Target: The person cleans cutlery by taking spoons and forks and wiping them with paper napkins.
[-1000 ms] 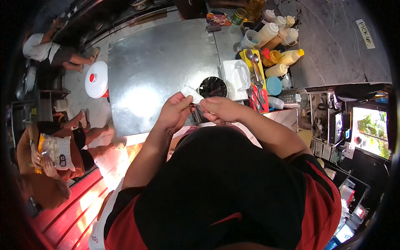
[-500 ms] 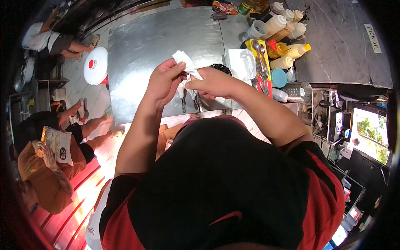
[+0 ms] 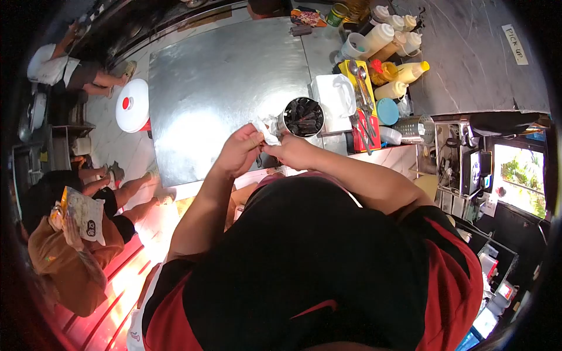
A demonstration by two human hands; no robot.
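Note:
A white paper napkin (image 3: 268, 136) is pinched between my two hands, above the near edge of the steel table. My left hand (image 3: 239, 152) closes on its left side, thumb on top. From the right, my right hand (image 3: 294, 153) closes on the napkin's lower end. Whether something lies inside the napkin or under my fingers, I cannot tell. Just beyond my right hand stands a round metal canister (image 3: 286, 124) filled with dark, slim pieces that look like cutlery handles. A white napkin box (image 3: 331, 102) stands right of the canister.
Spoons and forks (image 3: 364, 120) lie on a red and yellow box (image 3: 358, 139). Several squeeze bottles (image 3: 380, 38) stand behind it. A white lidded container (image 3: 133, 105) is left of the steel table (image 3: 228, 52). At the left, a seated person (image 3: 70, 263) holds a plastic packet (image 3: 84, 215).
Both hands have come down toward my body with the napkin, and the canister now shows fully. My view has shifted slightly. The seated person's packet has moved a little.

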